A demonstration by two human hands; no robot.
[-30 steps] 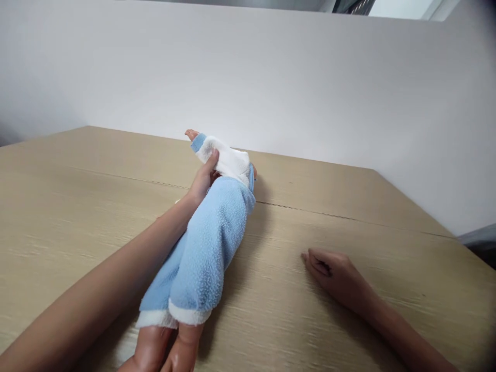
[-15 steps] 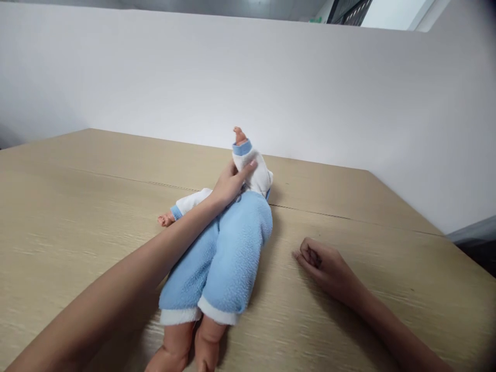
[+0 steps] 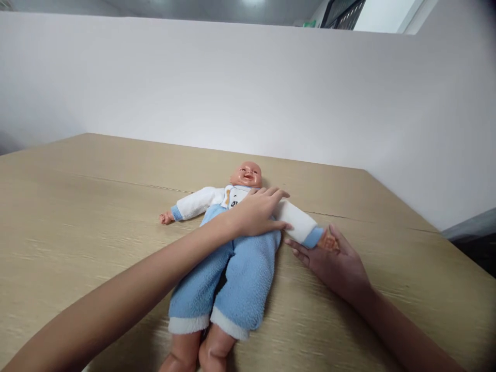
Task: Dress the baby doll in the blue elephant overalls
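Observation:
A baby doll point(image 3: 232, 258) in a white top and light blue fleece trousers lies on its back on the wooden table point(image 3: 77, 206), head away from me, bare feet toward me. My left hand point(image 3: 258, 211) rests flat on the doll's chest with its fingers stretched out over the near sleeve. My right hand point(image 3: 335, 261) lies palm up, fingers open, under the doll's small hand at the blue cuff of that white sleeve point(image 3: 296, 223). The doll's other arm is spread out to the left.
A plain white partition wall point(image 3: 248, 88) stands along the table's far edge. The table's right edge runs diagonally at the right, with a dark floor area beyond it.
The doll has been rolled from its side onto its back, so its face now shows. My left hand went from gripping the sleeve to lying flat on the chest. My right hand moved under the doll's hand.

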